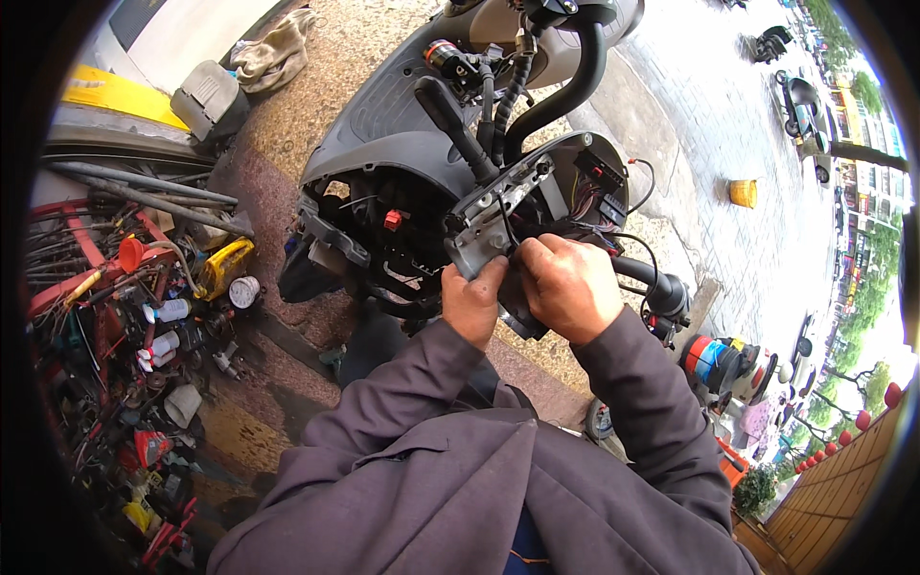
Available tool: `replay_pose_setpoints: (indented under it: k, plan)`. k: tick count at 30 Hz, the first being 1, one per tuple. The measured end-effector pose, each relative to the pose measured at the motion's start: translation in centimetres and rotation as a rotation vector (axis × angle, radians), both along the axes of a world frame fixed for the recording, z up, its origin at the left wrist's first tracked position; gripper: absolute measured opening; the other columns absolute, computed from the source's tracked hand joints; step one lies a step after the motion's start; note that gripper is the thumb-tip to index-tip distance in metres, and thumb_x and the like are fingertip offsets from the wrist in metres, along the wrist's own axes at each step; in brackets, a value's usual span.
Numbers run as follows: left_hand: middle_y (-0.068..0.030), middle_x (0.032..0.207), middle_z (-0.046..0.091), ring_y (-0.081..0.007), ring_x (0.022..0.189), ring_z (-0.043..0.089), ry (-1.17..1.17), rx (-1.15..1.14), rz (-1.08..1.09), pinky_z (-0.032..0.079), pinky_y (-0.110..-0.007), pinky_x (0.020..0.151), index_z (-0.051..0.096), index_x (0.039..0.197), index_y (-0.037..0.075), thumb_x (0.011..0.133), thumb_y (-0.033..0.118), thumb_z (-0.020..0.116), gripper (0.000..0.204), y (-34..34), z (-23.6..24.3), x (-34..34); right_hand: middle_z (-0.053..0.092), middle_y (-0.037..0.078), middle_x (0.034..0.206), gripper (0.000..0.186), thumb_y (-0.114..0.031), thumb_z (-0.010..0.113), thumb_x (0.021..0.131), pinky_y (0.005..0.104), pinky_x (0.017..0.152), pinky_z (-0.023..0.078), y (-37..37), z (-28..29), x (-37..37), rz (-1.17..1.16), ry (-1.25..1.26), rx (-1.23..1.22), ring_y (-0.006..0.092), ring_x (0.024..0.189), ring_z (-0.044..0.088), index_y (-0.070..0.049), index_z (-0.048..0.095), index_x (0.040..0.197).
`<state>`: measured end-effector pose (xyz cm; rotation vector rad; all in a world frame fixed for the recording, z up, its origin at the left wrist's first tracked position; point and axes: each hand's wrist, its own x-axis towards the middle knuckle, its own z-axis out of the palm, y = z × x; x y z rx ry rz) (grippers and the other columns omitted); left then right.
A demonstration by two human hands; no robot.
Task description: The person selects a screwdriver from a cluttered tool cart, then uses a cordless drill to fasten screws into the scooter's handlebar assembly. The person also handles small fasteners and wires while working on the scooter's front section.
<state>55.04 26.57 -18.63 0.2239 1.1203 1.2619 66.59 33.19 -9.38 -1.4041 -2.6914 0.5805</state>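
A grey scooter [369, 153] stands before me with its front housing opened up. My left hand [471, 299] grips the lower end of a grey bracket [476, 240], thumb on its face. Beside it, my right hand [567, 285] is curled closed at the same assembly, next to a thin black cable; what its fingers hold is hidden. Wiring with black connectors [604, 192] sits in the right part of the housing. A small red part [393, 219] shows in the dark cavity on the left. A handlebar end [671, 297] lies right of my right hand.
At the left are piled tools and parts [105, 364], a yellow jug [227, 268], metal tubes [144, 187] and a grey box [211, 98] with a cloth. On the pavement at the right are a yellow bucket [743, 192], parked scooters [800, 105] and stacked items [719, 369].
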Motion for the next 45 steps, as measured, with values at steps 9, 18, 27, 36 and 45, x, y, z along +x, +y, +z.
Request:
replay_pose_setpoints:
  k: [9, 18, 27, 36, 45]
  plan:
    - [-0.0015, 0.094, 0.071, -0.0093, 0.081, 0.063, -0.005, 0.048, -0.006, 0.05, -0.026, 0.074, 0.07, 0.101, 0.0, 0.091, 0.009, 0.065, 0.014, 0.1, -0.1, -0.08, 0.061, 0.011, 0.076, 0.008, -0.011, 0.062, 0.077, 0.0416, 0.063, 0.054, 0.05, 0.4, -0.21, 0.074, -0.105, 0.021, 0.0307, 0.074, 0.067, -0.005, 0.06, 0.081]
    - [-0.002, 0.101, 0.069, -0.0107, 0.089, 0.065, -0.021, 0.076, -0.038, 0.049, -0.026, 0.08, 0.069, 0.104, 0.0, 0.093, 0.008, 0.061, 0.016, 0.17, -0.11, -0.41, 0.064, 0.009, 0.075, 0.008, -0.013, 0.063, 0.077, 0.0392, 0.062, 0.055, 0.0, 0.43, -0.11, 0.076, -0.094, 0.055, 0.0268, 0.073, 0.069, -0.006, 0.063, 0.079]
    - [-0.0009, 0.097, 0.07, -0.0107, 0.085, 0.063, -0.067, -0.003, -0.025, 0.049, -0.026, 0.078, 0.07, 0.103, 0.0, 0.086, 0.005, 0.065, 0.018, 0.03, -0.51, -0.57, 0.063, 0.012, 0.076, 0.008, -0.011, 0.063, 0.077, 0.0424, 0.065, 0.054, -0.15, 0.3, 0.27, -0.001, -0.02, 0.016, 0.0324, 0.074, 0.068, -0.004, 0.062, 0.08]
    - [-0.0004, 0.091, 0.069, -0.0102, 0.08, 0.062, -0.063, 0.009, -0.011, 0.048, -0.027, 0.075, 0.07, 0.099, 0.0, 0.084, 0.004, 0.063, 0.017, -0.07, -0.2, -0.4, 0.063, 0.014, 0.074, 0.005, -0.008, 0.067, 0.078, 0.0458, 0.061, 0.051, -0.02, -0.13, 0.44, -0.066, 0.046, -0.012, 0.0375, 0.068, 0.064, -0.005, 0.065, 0.082]
    - [-0.0006, 0.092, 0.07, -0.0096, 0.08, 0.062, -0.062, 0.05, -0.018, 0.049, -0.026, 0.074, 0.07, 0.101, 0.0, 0.085, 0.004, 0.061, 0.019, -0.17, -0.91, -0.3, 0.06, 0.013, 0.072, 0.005, -0.007, 0.065, 0.076, 0.0449, 0.061, 0.051, -0.27, -0.19, -0.09, -0.004, 0.015, 0.068, 0.036, 0.068, 0.064, -0.005, 0.063, 0.08]
